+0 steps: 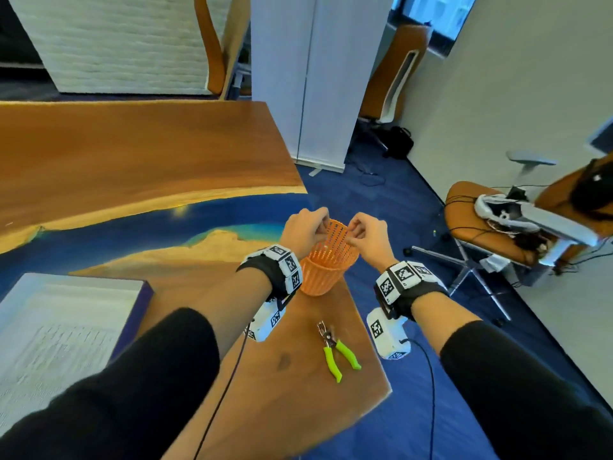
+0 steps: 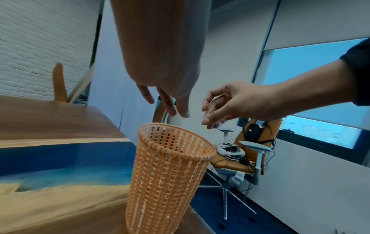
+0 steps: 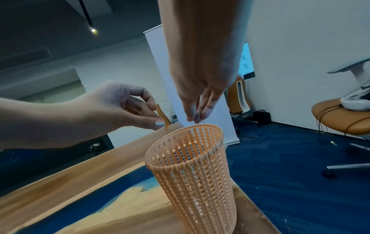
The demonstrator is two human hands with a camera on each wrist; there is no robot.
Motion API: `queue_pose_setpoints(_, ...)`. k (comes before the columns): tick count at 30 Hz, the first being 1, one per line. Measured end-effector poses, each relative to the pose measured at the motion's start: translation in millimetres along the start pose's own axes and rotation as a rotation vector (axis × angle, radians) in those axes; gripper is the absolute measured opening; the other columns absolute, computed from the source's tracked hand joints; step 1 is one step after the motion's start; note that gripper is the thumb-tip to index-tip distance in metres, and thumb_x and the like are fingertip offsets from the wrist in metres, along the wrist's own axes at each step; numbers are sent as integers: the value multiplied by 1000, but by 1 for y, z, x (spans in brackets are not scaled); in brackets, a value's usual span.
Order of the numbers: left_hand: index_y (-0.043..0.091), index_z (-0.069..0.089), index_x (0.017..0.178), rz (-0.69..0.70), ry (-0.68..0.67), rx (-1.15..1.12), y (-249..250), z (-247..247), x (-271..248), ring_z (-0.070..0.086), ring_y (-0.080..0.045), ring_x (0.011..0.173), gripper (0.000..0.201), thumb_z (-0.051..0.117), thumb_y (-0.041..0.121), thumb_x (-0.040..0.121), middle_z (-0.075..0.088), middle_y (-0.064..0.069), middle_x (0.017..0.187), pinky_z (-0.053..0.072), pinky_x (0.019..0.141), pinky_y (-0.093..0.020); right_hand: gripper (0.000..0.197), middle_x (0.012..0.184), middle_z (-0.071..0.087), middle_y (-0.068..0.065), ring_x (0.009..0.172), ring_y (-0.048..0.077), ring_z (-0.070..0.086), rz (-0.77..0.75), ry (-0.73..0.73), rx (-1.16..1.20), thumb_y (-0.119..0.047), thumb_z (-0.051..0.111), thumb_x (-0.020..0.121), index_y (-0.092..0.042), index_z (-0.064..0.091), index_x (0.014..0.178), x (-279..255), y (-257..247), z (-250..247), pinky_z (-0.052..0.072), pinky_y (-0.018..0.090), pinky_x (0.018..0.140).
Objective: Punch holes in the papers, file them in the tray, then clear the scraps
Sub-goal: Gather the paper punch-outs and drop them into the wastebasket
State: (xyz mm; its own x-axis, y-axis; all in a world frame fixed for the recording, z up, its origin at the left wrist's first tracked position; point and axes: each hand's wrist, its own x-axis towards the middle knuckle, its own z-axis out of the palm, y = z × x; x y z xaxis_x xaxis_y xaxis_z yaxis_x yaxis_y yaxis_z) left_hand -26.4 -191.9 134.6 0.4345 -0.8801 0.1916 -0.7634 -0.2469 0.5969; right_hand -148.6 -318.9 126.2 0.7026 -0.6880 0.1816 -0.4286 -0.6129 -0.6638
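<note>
Setting: wood-and-blue-resin worktop (image 1: 139,154) is carrying everything, with blue carpet and orange office chairs showing around it.
Basket: an orange mesh basket (image 1: 326,267) is standing upright near the worktop's right edge, its rim sitting just under both hands.
Left hand: the left hand (image 1: 303,229) is hovering over the basket's far-left rim, thumb and forefinger pinched together in the right wrist view; whether a scrap is sitting between them is too small to tell.
Right hand: the right hand (image 1: 366,235) is hanging over the right rim, fingers (image 3: 206,109) pointing down and pressed close, seemingly pinching something thin; I cannot tell what.
Scraps: pale bits are showing through the mesh low inside the basket in the right wrist view, probably punched-out paper.
Punch: a plier-type hole punch (image 1: 336,346) with green handles is lying on the worktop nearer the person, well apart from both hands.
Papers: a white stack of papers (image 1: 56,327) is sitting in a dark-edged tray at the left, so filing looks done.
Progress: judging by this, punching and filing are finished and the scrap clearing is nearing its end; whether scraps remain on the worktop is not visible.
</note>
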Motion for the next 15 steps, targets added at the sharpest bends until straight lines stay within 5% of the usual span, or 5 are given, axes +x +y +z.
queue_pose_setpoints(6,13,54,87,-12,24,17,6,9,5,65,-19,76,23,75,10,76,70,0,77,53,75,-40,32,64,62,14,71,27,63,71,37,60,8,74,65,-15,52,68,-4,3,-1,54,37,65)
queue_pose_setpoints(11,15,59,92,14,66,69,-9,7,0,65,-20,82,4,61,16,89,70,1,84,49,81,-43,19,73,65,16,70,25,65,82,23,84,8,58,81,-10,61,75,-1,2,9,57,43,71)
queue_pose_setpoints(15,17,59,93,7,96,244,-24,2,-14,63,-22,81,28,38,32,101,70,-1,85,43,75,-39,17,66,61,3,61,15,57,13,36,98,-9,55,91,-3,64,78,0,-14,20,51,34,63)
